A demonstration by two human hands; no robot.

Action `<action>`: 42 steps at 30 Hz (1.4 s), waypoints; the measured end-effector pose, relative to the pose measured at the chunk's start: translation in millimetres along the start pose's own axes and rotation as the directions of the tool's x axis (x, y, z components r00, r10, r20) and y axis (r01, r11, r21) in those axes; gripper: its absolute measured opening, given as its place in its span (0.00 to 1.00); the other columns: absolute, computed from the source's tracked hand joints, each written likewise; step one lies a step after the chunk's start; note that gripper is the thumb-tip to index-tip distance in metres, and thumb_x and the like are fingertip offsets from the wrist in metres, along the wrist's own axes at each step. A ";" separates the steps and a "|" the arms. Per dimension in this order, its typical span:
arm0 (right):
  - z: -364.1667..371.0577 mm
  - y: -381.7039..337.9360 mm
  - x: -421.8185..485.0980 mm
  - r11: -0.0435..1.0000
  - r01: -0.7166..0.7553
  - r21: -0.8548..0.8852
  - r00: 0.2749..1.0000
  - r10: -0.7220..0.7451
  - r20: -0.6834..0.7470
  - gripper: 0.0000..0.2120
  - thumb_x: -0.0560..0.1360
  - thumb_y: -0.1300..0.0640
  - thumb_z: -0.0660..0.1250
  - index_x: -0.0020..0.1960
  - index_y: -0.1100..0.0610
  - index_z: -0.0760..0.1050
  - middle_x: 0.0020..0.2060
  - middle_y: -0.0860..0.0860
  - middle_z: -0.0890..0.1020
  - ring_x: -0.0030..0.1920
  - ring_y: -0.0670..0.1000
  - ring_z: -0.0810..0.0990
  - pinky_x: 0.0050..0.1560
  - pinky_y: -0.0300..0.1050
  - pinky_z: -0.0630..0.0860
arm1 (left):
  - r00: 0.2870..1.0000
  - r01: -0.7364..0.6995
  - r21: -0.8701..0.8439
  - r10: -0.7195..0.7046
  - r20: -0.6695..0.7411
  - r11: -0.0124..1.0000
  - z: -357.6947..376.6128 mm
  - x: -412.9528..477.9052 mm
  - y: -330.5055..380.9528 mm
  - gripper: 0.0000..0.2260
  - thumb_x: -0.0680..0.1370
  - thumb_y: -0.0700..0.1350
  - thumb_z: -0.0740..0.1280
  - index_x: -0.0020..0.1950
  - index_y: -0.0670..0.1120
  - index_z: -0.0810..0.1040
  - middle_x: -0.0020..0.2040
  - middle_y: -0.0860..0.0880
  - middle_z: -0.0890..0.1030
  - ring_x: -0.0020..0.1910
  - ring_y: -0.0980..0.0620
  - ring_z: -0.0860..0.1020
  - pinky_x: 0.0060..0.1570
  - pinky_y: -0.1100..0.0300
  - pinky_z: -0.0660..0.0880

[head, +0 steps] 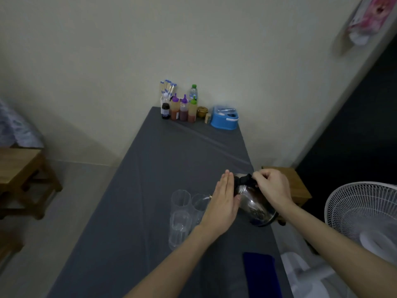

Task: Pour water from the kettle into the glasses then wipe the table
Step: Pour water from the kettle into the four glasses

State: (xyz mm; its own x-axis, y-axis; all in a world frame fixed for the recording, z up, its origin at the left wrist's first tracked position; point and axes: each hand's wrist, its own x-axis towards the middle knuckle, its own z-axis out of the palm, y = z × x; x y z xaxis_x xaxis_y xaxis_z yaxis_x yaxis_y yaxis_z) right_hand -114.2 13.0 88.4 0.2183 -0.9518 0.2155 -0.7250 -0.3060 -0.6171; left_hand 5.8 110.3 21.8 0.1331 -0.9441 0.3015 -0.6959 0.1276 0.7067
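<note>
A steel kettle [255, 205] with a black lid and handle is tilted to the left over the grey table [150, 168], its spout toward the glasses. My right hand [271, 188] grips the black handle at its top. My left hand [224, 202] lies flat against the kettle's lid side, fingers straight. Three clear glasses stand close together left of the kettle: a far one [180, 198], a near one [180, 229], and one [199, 204] partly hidden behind my left hand. A dark blue cloth [261, 274] lies on the table's near right.
Sauce bottles [183, 108], a chopstick holder [167, 91], a small brass pot [202, 111] and a blue box [224, 118] crowd the far end against the wall. A white fan [363, 214] stands at the right. Wooden stools sit at left [23, 177] and right [298, 186].
</note>
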 end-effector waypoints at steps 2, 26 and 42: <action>1.2 -2.0 -1.4 1.000 0.002 0.001 1.000 -0.002 0.001 0.17 0.72 0.51 0.64 0.32 0.63 0.79 0.29 0.58 0.81 0.33 0.56 0.80 0.37 0.53 0.76 | 1.000 -0.012 -0.006 0.012 -0.010 1.000 -1.5 -1.3 -1.4 0.33 0.77 0.58 0.40 0.77 0.40 0.44 0.79 0.45 0.45 0.77 0.52 0.45 0.76 0.58 0.43; 5.3 -47.0 0.1 0.961 0.110 -0.254 0.994 -0.109 0.020 0.19 0.71 0.50 0.64 0.26 0.61 0.71 0.23 0.56 0.77 0.29 0.54 0.76 0.29 0.45 0.67 | 0.999 0.029 -0.155 -0.036 -0.039 0.987 -10.4 -8.5 -13.2 0.27 0.83 0.45 0.50 0.77 0.42 0.39 0.79 0.47 0.42 0.76 0.57 0.40 0.73 0.64 0.39; 9.0 -59.1 -2.4 0.945 0.157 -0.286 0.988 -0.151 0.044 0.20 0.71 0.50 0.65 0.25 0.60 0.72 0.21 0.53 0.74 0.26 0.51 0.74 0.27 0.44 0.64 | 0.996 0.067 -0.200 -0.076 -0.038 0.978 -18.2 -15.4 -14.7 0.27 0.84 0.47 0.50 0.77 0.45 0.38 0.79 0.49 0.40 0.76 0.57 0.41 0.75 0.62 0.42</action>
State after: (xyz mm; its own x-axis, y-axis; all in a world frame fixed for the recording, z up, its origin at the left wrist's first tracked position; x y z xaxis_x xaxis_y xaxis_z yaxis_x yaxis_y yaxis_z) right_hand -66.0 33.2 117.5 0.3539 -0.8947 0.2723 -0.8377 -0.4328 -0.3331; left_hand 26.9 128.6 18.4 0.2125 -0.9387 0.2714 -0.5302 0.1225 0.8389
